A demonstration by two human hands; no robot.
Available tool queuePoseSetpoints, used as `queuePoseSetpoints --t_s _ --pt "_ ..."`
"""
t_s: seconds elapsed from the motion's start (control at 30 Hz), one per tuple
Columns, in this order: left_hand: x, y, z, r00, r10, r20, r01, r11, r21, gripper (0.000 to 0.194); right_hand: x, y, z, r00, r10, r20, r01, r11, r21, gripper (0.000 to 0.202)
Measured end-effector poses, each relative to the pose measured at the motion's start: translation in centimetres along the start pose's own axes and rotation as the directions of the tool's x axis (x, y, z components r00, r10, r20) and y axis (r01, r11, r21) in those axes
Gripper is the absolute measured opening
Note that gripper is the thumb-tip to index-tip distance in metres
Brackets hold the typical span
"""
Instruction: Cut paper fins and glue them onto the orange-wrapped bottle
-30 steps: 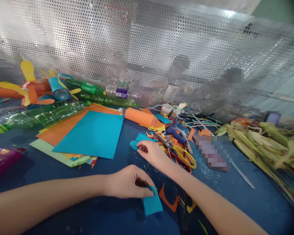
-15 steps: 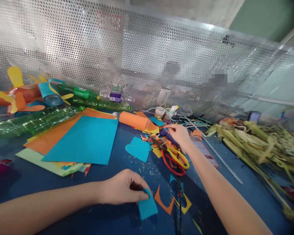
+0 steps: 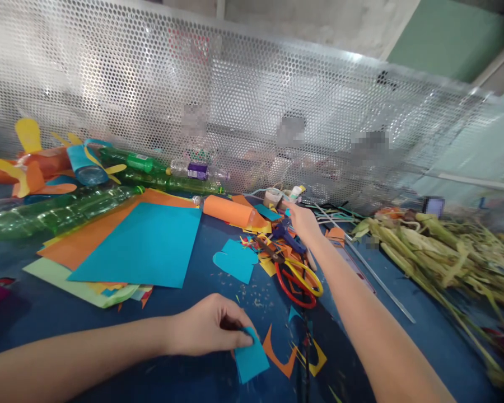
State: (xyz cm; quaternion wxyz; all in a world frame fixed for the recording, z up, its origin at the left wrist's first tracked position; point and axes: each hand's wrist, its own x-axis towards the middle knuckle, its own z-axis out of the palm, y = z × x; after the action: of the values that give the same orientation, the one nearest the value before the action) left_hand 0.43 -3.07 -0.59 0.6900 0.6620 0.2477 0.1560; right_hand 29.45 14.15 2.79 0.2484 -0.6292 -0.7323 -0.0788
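Note:
My left hand point(image 3: 218, 327) is closed, pinching a folded piece of blue paper point(image 3: 252, 361) between thumb and fingers above the table. Farther off, my right hand point(image 3: 306, 224) reaches over the cluttered middle, close to the cardboard rolls point(image 3: 273, 197) and a small white bottle point(image 3: 296, 193). Its fingertips are mostly hidden, and a small blue bit shows beside them. Just below that hand lie a dark blue tool point(image 3: 292, 239), perhaps a glue gun, and scissors point(image 3: 298, 279) with red and yellow handles. A cut blue paper shape point(image 3: 236, 261) rests left of the scissors.
Coloured sheets point(image 3: 140, 246) are stacked at left, beside green plastic bottles point(image 3: 67, 210). An orange-wrapped bottle point(image 3: 227, 211) lies behind the cut shape. Paper scraps point(image 3: 280, 358) and a black cord point(image 3: 307, 358) are in front. Dried stalks point(image 3: 437, 252) fill the right; perforated sheeting point(image 3: 243, 84) stands behind.
My right hand has moved slightly up and away from the dark blue tool, toward the cardboard rolls. My left hand keeps hold of the folded blue paper in nearly the same place.

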Motion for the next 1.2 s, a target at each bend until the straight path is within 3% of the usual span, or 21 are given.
queuePoseSetpoints --t_s 0.17,0.3,0.43,0.5,0.6,0.67,0.8,0.93,1.0,1.13,1.2 --pt "0.1 -0.1 0.1 1.0 -0.002 -0.025 0.002 1.0 -0.009 0.031 1.9 0.1 1.0 0.999 -0.04 0.033 0.04 0.999 0.011 0.039" --pt "0.3 0.0 -0.1 0.992 -0.011 -0.125 0.015 0.999 0.031 0.03 1.0 -2.0 -0.2 0.997 -0.068 -0.04 0.07 0.996 0.061 0.032" --pt "0.7 0.6 -1.9 0.94 0.018 -0.339 0.099 0.941 0.324 0.034 -3.7 -6.9 -2.4 0.99 -0.132 -0.051 0.139 0.978 0.155 0.023" --pt "0.9 1.0 -3.0 0.903 0.083 -0.422 0.122 0.891 0.437 0.034 -6.8 -9.7 -3.3 0.976 -0.212 0.056 0.181 0.923 0.339 0.019" --pt "1.2 1.1 -4.3 0.86 0.165 -0.484 0.11 0.865 0.49 0.034 -11.0 -12.6 -3.7 0.927 -0.28 0.25 0.096 0.821 0.562 0.028" --pt "1.3 1.1 -4.7 0.857 0.189 -0.479 0.099 0.852 0.514 0.033 -12.9 -13.5 -3.5 0.897 -0.275 0.346 0.002 0.785 0.62 0.033" --pt "1.3 1.0 -4.7 0.87 0.211 -0.445 0.081 0.829 0.553 0.033 -14.2 -13.6 -2.4 0.87 -0.29 0.399 -0.093 0.698 0.71 0.013" --pt "1.3 0.7 -5.1 0.845 0.265 -0.464 0.1 0.775 0.624 0.029 -14.1 -13.0 -1.7 0.842 -0.277 0.462 -0.141 0.714 0.686 0.006" --pt "1.2 0.5 -5.4 0.824 0.349 -0.446 0.087 0.7 0.709 0.029 -14.1 -12.8 -1.7 0.817 -0.26 0.514 -0.181 0.731 0.658 0.01" --pt "0.9 0.5 -4.8 0.758 0.574 -0.31 0.044 0.429 0.902 0.025 -14.1 -12.8 -2.1 0.791 -0.262 0.554 -0.191 0.754 0.629 0.025" --pt "0.7 0.5 -4.0 0.79 0.573 -0.218 -0.021 0.382 0.924 0.018 -14.0 -12.9 -2.4 0.793 -0.278 0.542 -0.149 0.774 0.616 0.025"
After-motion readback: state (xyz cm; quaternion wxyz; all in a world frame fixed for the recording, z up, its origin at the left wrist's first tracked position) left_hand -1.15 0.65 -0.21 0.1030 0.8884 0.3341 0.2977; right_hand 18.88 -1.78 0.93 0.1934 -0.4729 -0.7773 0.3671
